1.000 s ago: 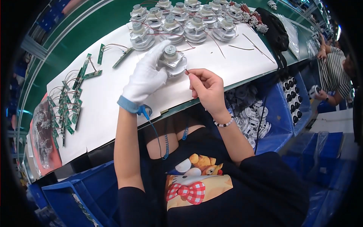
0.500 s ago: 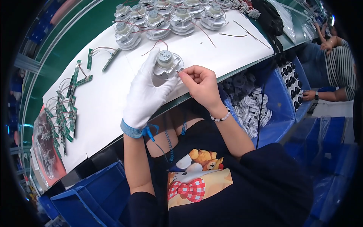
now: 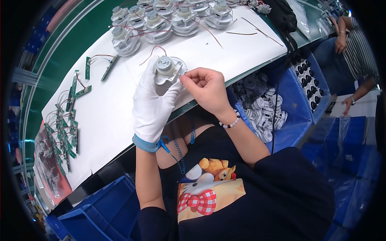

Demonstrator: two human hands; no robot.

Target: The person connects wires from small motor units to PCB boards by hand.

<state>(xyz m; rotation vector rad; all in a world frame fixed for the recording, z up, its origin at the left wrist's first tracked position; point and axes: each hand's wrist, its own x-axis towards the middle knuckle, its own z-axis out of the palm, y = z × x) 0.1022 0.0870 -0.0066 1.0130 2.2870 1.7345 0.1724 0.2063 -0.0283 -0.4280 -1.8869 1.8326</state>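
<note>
While in L hand (image 3: 155,98), motor assy (image 3: 165,67); R hand (image 3: 210,89) adj.

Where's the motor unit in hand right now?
In the head view, slightly left of and above centre, the motor unit sits in the gloved left hand, over the white sheet, with the right hand close at its right edge.

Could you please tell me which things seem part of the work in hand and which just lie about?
Likely in the work:
- silver-topped unit, in the gloved left hand
- right hand, at its edge
- similar units behind

Apparently lying about:
- green circuit boards, untouched
- loose strands
- black bag
</note>
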